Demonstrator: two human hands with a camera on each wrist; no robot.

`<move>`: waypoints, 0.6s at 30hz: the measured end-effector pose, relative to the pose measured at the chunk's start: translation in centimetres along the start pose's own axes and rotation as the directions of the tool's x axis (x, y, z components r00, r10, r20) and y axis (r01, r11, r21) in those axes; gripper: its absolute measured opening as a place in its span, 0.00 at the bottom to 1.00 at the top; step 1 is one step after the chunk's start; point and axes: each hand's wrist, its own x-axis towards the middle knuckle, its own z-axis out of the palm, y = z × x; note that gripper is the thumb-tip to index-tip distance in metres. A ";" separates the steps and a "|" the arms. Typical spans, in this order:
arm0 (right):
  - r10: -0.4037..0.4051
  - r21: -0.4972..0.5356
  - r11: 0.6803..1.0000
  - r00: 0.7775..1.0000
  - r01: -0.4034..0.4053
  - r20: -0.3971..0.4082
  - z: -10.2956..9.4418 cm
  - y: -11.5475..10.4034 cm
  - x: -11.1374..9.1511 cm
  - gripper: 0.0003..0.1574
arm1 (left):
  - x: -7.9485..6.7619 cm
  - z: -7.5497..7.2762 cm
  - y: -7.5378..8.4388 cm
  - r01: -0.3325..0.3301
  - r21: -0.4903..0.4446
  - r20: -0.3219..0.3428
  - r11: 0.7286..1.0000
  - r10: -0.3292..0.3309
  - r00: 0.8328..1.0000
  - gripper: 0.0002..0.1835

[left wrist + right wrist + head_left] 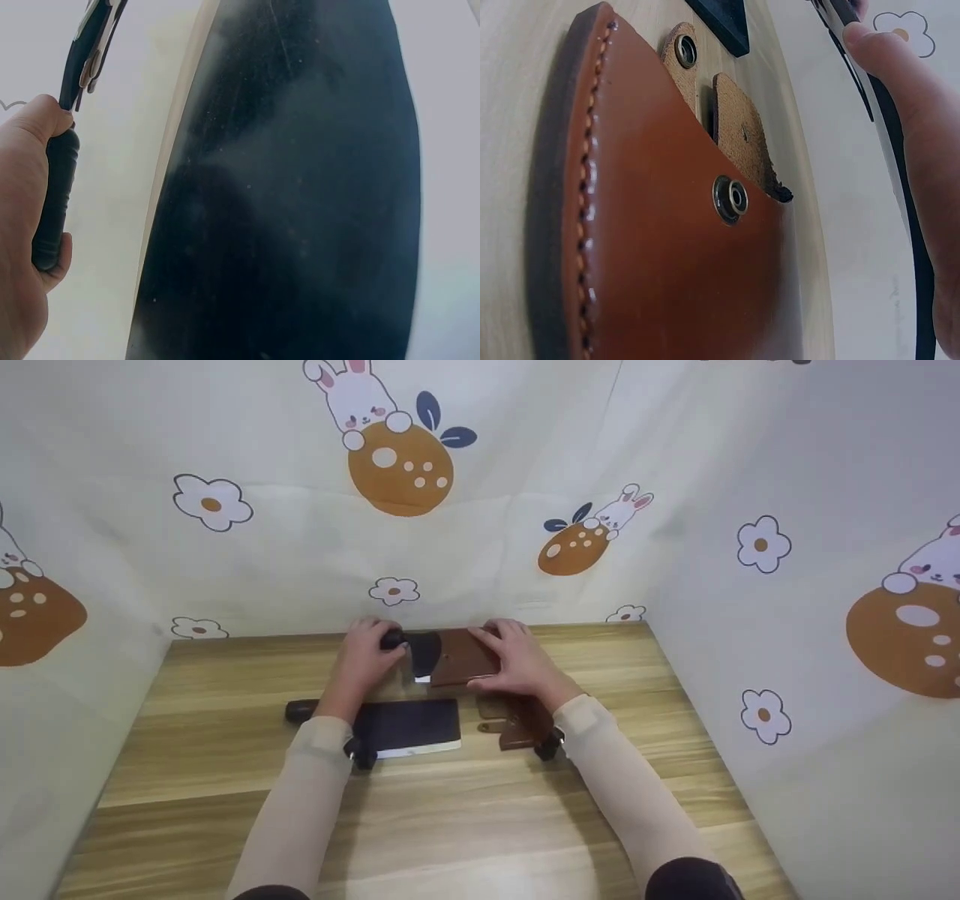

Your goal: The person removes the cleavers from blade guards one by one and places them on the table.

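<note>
At the far side of the table my left hand [364, 652] grips the black handle [56, 199] of a cleaver [425, 652]. Its dark blade points right and is partly inside a brown leather sheath [466, 656]. My right hand [521, 656] holds that sheath at its right part, thumb along the near edge and fingers at the far edge. Beneath my left wrist lies a second cleaver [412, 724], dark-bladed with a bright edge, filling much of the left wrist view. Under my right wrist a second leather sheath [660, 225], stitched, with a snap stud, lies on the table.
The wood-grain table [442, 825] is bounded by a cream curtain [270, 562] with rabbit and flower prints behind and at both sides. The second cleaver's black handle [301, 710] points left. A snap strap [682, 52] extends from the second sheath.
</note>
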 end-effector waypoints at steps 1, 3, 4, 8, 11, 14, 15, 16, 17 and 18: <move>0.000 -0.002 1.000 1.000 0.000 -0.002 0.0 0.0 0.0 0.70 | 0.0 0.0 0.0 0.003 -0.002 -0.001 1.000 -0.003 1.000 0.21; 0.000 0.002 1.000 1.000 0.000 -0.003 0.0 -0.1 0.0 0.71 | -0.1 -0.1 0.1 0.012 -0.004 0.000 1.000 -0.012 1.000 0.22; 0.001 0.003 1.000 1.000 -0.001 -0.003 0.0 -0.1 0.0 0.71 | -0.1 -0.1 0.1 0.013 -0.003 0.000 1.000 -0.013 1.000 0.22; -0.002 -0.001 1.000 1.000 0.002 -0.003 0.0 0.0 0.0 0.71 | -0.2 -0.2 0.1 0.017 0.006 0.003 1.000 -0.017 1.000 0.22; -0.007 -0.002 1.000 1.000 0.007 -0.007 0.0 0.1 0.0 0.70 | -0.2 -0.1 0.2 0.019 0.015 0.009 1.000 -0.020 1.000 0.23; -0.007 -0.004 1.000 1.000 0.007 -0.007 0.0 0.1 0.0 0.70 | -0.2 -0.1 0.2 0.029 0.010 0.013 1.000 -0.029 0.999 0.23; -0.007 -0.005 1.000 1.000 0.007 -0.007 0.0 0.1 -0.1 0.70 | -0.2 -0.1 0.3 0.034 0.008 0.014 0.999 -0.034 0.999 0.23; -0.006 -0.006 1.000 1.000 0.006 -0.007 0.0 0.1 -0.1 0.70 | -0.2 -0.1 0.3 0.038 0.006 0.015 0.999 -0.038 0.999 0.23; -0.006 -0.006 1.000 1.000 0.006 -0.009 0.0 0.1 -0.1 0.70 | -0.2 -0.1 0.3 0.040 0.008 0.016 0.999 -0.040 0.999 0.23; -0.004 -0.008 1.000 1.000 0.004 -0.010 0.0 0.1 -0.2 0.70 | -0.3 -0.1 0.4 0.042 0.010 0.017 0.999 -0.043 0.999 0.23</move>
